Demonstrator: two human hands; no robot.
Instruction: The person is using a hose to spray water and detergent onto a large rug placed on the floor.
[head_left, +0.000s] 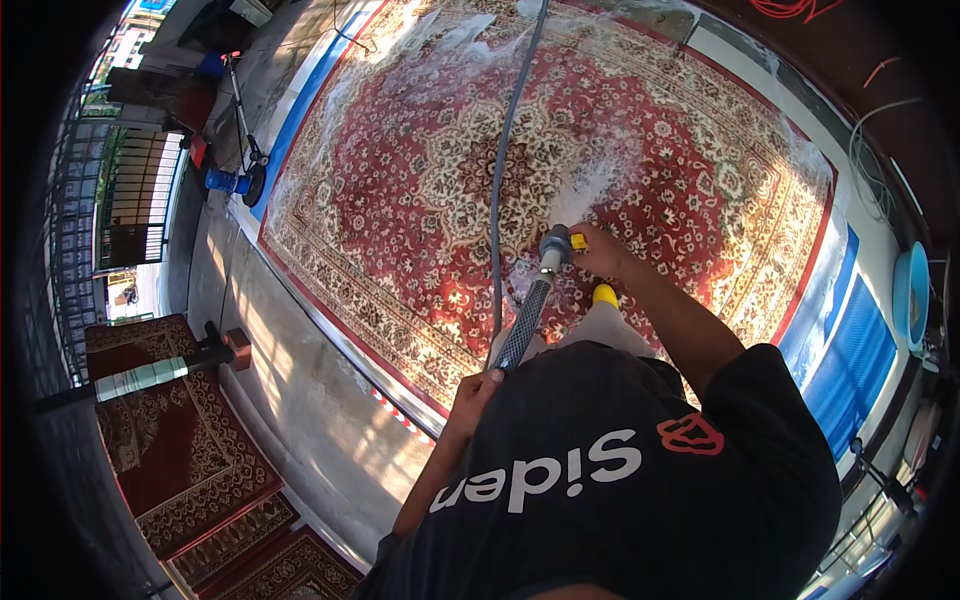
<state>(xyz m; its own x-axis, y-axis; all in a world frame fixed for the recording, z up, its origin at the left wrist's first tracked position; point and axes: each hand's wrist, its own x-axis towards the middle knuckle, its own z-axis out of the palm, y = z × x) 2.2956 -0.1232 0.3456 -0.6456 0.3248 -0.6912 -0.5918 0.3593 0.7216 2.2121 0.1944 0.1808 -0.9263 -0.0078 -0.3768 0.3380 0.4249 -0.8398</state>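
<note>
A grey plastic ball valve (556, 241) caps a braided hose (523, 328) in front of my body. My right hand (600, 253) has its fingers on the valve's yellow handle (578, 241). Lower down, my left hand (474, 400) grips the hose beside my waist. White spray (589, 184) fans from the nozzle onto a red and cream patterned rug (637, 150). Foam (469, 31) lies along the rug's far side. A yellow shoe tip (606, 295) shows below my right hand, on the rug.
A grey hose length (501, 161) crosses the rug. At left stand a floor scrubbing machine (244, 169) and folded rugs (191, 450), with a pole-like tool (142, 379) above them. Right of the rug are blue matting (855, 360), a light-blue basin (910, 296) and a coiled cable (870, 169).
</note>
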